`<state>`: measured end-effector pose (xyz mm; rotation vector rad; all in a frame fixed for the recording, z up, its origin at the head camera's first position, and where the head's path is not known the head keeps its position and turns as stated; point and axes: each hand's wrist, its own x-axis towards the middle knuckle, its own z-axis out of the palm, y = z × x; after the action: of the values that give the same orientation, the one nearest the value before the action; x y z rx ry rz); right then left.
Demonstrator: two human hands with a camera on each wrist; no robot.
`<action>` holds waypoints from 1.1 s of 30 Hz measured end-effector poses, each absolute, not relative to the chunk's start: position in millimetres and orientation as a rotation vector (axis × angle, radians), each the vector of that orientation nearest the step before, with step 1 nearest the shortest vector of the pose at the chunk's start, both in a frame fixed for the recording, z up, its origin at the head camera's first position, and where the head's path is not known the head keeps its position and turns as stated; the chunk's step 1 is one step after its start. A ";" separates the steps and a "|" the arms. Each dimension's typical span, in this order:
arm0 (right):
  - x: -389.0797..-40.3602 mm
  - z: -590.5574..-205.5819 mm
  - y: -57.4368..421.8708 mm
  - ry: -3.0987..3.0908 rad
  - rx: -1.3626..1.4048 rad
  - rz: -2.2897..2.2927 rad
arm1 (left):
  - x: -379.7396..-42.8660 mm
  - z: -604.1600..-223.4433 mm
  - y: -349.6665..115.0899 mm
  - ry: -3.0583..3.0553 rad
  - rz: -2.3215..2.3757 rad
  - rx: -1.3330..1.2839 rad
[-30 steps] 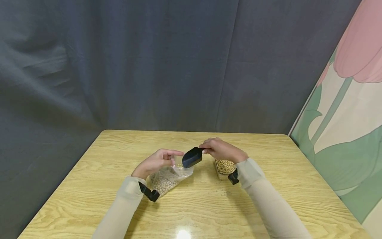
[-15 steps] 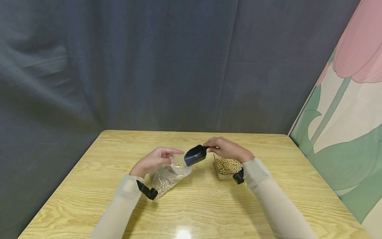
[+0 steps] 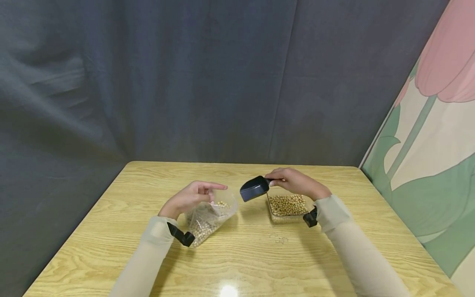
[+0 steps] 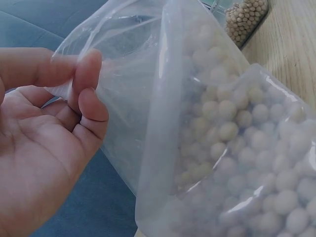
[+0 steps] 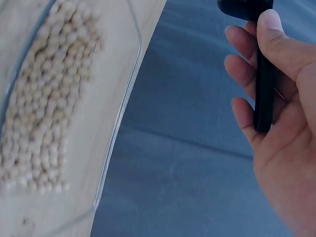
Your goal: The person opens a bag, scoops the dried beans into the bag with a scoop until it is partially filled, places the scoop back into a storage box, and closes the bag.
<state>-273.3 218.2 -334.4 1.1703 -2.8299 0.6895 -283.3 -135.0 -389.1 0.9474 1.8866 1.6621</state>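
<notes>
My left hand (image 3: 185,201) pinches the top edge of a clear plastic bag (image 3: 205,222), holding its mouth up. Round pale beans, like soybeans, fill the bag's lower part, seen through the film in the left wrist view, where my thumb and fingers (image 4: 91,74) grip the film. In my right hand (image 3: 298,183) is a black scoop (image 3: 255,189), gripped by its handle (image 5: 264,94) with the bowl pointing left. No beans show in the dark bowl. The scoop is above the table between the bag and a clear rectangular container (image 3: 285,220) of the same beans.
Both bag and container stand on a light wood-grain table (image 3: 241,264). Small dark marks (image 3: 281,239) lie on the wood in front of the container. A dark curtain (image 3: 222,82) hangs behind the table, and a flower-patterned panel (image 3: 438,144) is at the right.
My right hand has moved right with the scoop, away from the bag's mouth and over the container's back edge, uncovering more of the beans there. My left hand has shifted slightly left and up.
</notes>
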 end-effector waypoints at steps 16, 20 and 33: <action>-271.5 -328.9 270.5 -2.795 1.099 0.595 | -281.6 -384.3 -137.3 1.892 1.656 0.947; -269.6 -324.9 282.5 -2.786 1.102 0.538 | -281.1 -384.4 -137.2 1.900 1.655 0.938; -257.6 -308.1 308.9 -2.899 1.020 0.371 | -280.8 -388.8 -136.9 1.885 1.666 0.946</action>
<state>-257.6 308.9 -308.1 1.0205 -2.8995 0.3711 -280.8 -136.9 -388.8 0.9463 1.8846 1.6656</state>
